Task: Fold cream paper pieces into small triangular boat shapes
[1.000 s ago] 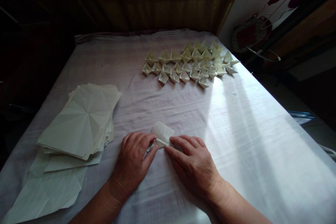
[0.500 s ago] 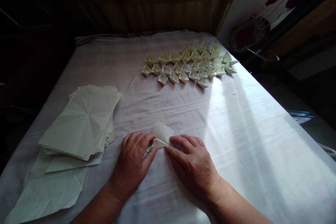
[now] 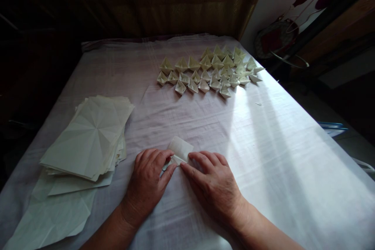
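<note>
A small piece of folded paper (image 3: 182, 147) lies on the cloth between my two hands, its near edge turned up into a narrow flap. My left hand (image 3: 150, 172) pinches the paper's left end between thumb and fingers. At the right end, my right hand (image 3: 212, 181) grips the flap with thumb and forefinger, the other fingers curled alongside. The fingertips partly hide the paper's ends. Farther back stand several folded paper boats (image 3: 205, 72) in uneven rows.
A stack of creased paper sheets (image 3: 90, 136) sits at the left, with loose sheets (image 3: 55, 211) sticking out beneath it. A pale checked cloth (image 3: 140, 117) covers the table. A tiny paper scrap (image 3: 258, 104) lies at the right. A dark curtain (image 3: 164, 4) hangs behind.
My right thumb has slid slightly left along the paper's folded edge. The hands otherwise keep their places, and the whole view has shifted a little.
</note>
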Tool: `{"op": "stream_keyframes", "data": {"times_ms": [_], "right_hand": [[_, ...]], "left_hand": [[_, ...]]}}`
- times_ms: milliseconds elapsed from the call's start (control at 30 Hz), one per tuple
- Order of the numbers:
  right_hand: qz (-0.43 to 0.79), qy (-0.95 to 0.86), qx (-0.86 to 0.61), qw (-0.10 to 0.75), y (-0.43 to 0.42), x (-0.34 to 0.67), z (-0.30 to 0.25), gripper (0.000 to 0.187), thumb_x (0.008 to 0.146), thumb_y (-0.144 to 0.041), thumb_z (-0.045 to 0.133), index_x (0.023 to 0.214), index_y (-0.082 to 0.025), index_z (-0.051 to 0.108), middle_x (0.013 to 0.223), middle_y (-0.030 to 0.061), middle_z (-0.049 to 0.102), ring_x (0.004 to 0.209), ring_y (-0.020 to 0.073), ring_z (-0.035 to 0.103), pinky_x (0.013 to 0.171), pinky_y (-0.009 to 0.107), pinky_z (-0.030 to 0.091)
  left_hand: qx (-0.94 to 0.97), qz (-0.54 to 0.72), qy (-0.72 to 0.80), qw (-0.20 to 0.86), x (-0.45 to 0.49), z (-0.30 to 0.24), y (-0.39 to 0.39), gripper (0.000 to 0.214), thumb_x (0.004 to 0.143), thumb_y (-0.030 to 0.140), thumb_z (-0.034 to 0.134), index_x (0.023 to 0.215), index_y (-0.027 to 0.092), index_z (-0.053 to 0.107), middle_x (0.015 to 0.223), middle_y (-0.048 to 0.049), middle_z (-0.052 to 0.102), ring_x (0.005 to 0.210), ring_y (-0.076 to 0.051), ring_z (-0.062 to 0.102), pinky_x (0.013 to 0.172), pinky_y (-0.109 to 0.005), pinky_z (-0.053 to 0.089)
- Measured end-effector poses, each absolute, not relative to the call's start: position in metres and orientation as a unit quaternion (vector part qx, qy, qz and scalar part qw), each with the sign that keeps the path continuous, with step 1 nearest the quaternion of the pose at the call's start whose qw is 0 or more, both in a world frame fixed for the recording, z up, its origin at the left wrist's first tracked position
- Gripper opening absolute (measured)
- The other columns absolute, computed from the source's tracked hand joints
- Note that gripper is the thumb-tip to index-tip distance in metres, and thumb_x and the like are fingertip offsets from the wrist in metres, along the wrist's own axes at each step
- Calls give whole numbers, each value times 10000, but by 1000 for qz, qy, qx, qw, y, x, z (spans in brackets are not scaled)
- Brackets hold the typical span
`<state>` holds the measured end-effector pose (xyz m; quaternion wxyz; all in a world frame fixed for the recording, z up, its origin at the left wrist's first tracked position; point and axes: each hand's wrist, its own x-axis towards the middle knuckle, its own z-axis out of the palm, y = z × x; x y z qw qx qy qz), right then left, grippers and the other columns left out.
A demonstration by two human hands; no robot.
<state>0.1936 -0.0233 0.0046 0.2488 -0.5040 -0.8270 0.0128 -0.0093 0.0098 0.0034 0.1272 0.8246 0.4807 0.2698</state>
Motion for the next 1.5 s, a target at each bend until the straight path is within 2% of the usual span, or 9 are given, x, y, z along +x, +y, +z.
{"op": "stream_keyframes", "data": {"times_ms": [333,600,1100,1300,1500], "right_hand": [[23,-826,-506,248,-23,195,7,246,924,-239,593,1143,-295,692,1141,59,674,1011,234,573,833,378,393],[38,-828,-494,264,-22,198,10,229,966,-237,532,1123,-248,698,1139,68,687,1018,215,582,838,358,411],[61,-815,-514,260,-23,196,9,234,928,-217,592,1129,-283,693,1132,45,676,1007,213,564,844,354,381],[54,-818,-487,302,-23,196,8,226,959,-185,514,1096,-220,690,1130,70,685,1002,213,580,865,357,412],[36,-822,-487,292,-24,195,6,223,945,-200,529,1089,-229,697,1156,76,679,1016,232,574,857,370,418]], "left_hand": [[830,271,470,127,-10,3,10,133,971,303,543,1069,220,577,944,-29,681,901,-221,589,845,-375,406],[834,255,471,133,-10,3,10,131,961,276,563,1075,212,571,966,-29,675,928,-221,578,865,-375,396],[830,265,474,124,-10,3,10,131,952,282,565,1059,215,595,949,-23,683,903,-216,596,853,-370,414],[829,265,478,120,-10,2,10,125,948,285,567,1048,215,595,938,-22,677,899,-219,593,849,-371,416],[829,261,480,122,-10,1,10,138,939,281,576,1062,222,593,972,-20,686,920,-220,601,862,-375,416]]}}
